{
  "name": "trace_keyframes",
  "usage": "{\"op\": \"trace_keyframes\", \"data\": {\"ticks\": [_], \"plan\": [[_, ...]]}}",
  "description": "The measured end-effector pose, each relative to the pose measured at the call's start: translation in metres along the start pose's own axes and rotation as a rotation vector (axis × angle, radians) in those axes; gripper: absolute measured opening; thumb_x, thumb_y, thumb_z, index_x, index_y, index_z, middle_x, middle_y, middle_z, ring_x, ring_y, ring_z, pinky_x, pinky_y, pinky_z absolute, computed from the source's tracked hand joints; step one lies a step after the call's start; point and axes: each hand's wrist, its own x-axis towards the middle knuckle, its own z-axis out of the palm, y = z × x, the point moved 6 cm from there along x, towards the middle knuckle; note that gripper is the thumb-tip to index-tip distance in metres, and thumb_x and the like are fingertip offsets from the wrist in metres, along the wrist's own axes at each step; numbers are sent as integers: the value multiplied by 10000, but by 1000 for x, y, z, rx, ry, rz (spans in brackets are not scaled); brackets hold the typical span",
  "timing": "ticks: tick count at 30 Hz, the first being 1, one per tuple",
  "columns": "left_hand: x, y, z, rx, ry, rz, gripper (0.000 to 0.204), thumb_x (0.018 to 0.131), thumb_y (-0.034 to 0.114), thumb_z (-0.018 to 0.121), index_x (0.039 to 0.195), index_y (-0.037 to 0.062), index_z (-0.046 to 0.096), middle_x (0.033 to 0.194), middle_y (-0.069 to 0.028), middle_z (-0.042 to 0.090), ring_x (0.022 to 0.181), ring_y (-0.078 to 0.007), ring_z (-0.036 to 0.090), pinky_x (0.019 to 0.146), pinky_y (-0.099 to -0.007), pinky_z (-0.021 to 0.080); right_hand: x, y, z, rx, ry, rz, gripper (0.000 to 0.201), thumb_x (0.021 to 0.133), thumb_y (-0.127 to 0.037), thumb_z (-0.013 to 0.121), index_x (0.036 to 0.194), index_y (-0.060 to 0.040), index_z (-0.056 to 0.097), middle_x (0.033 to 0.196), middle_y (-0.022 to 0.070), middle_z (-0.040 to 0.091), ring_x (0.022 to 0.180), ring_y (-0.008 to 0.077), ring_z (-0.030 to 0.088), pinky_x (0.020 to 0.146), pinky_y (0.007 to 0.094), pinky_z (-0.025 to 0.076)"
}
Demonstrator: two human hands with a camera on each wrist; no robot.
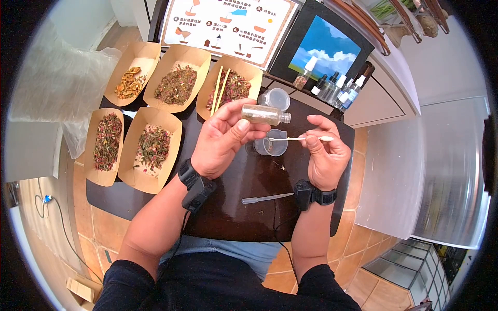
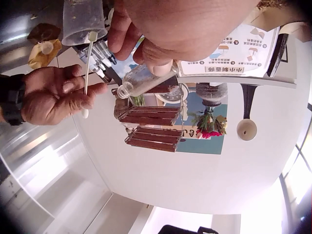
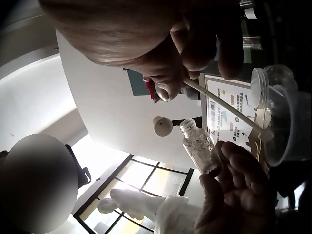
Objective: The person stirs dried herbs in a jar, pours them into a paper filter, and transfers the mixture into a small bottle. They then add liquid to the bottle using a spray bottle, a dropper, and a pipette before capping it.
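Observation:
My left hand (image 1: 220, 140) holds a small clear glass bottle (image 1: 259, 114) between thumb and fingers. The bottle lies nearly level, its uncapped threaded neck toward the right, with brownish bits inside. In my right hand (image 1: 328, 155), thumb and fingers pinch a thin white stick-like spoon (image 1: 290, 139). The spoon's small tip (image 3: 265, 135) points left, over a clear plastic cup (image 1: 278, 147) in the head view. Behind the bottle is a clear round container (image 1: 275, 97) with a pale lid. The right wrist view shows the bottle's open mouth (image 3: 187, 125) apart from the spoon.
Several cardboard trays of dried petals and herbs stand at left, including one tray (image 1: 129, 179); yellow tongs (image 1: 220, 90) lie across another. A plastic pipette (image 1: 267, 198) lies near the front of the dark table (image 1: 223, 217). Small spray bottles (image 1: 337, 90) and an instruction sign (image 1: 223, 31) stand behind.

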Motion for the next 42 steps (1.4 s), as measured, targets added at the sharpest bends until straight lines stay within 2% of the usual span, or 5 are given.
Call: {"op": "trace_keyframes", "data": {"ticks": [16,25,26,37,42], "plan": [[-1,3,2,10,14,34,463,1028,131,625,1443,1,466,1327,-202,632,1129,-320,688,980,-407,576,-1,0,-27,335,339,-101,175,1039,-130,612,991,33,652,1082,178,669,788,240,655,791,401,561],[-5,4,4,-114,-95,-25,366,947,144,619,1275,-6,559,1169,-208,684,877,-232,697,707,-280,555,2,-15,-51,343,399,-48,336,1092,-360,518,1059,-31,580,642,25,507,500,115,465,462,275,421],[-8,2,3,-87,-19,-66,428,887,208,692,1238,5,556,976,-106,628,845,-232,653,679,-269,513,1,-18,-53,282,451,-74,322,1096,-338,521,1075,-22,576,641,14,477,499,100,435,446,251,385],[-7,-2,5,-153,-80,-82,374,834,92,732,1160,36,556,1220,-188,617,842,-207,633,661,-246,504,-23,-70,-133,-66,930,-200,420,1057,-343,621,1157,64,595,702,0,473,533,53,395,449,217,297],[-8,-3,8,-167,-97,-85,371,849,102,748,1154,58,542,1238,-170,612,871,-200,628,711,-250,506,-55,-46,-144,-88,788,37,299,1029,-249,673,1089,44,655,705,-32,520,577,33,418,495,199,328]]}}
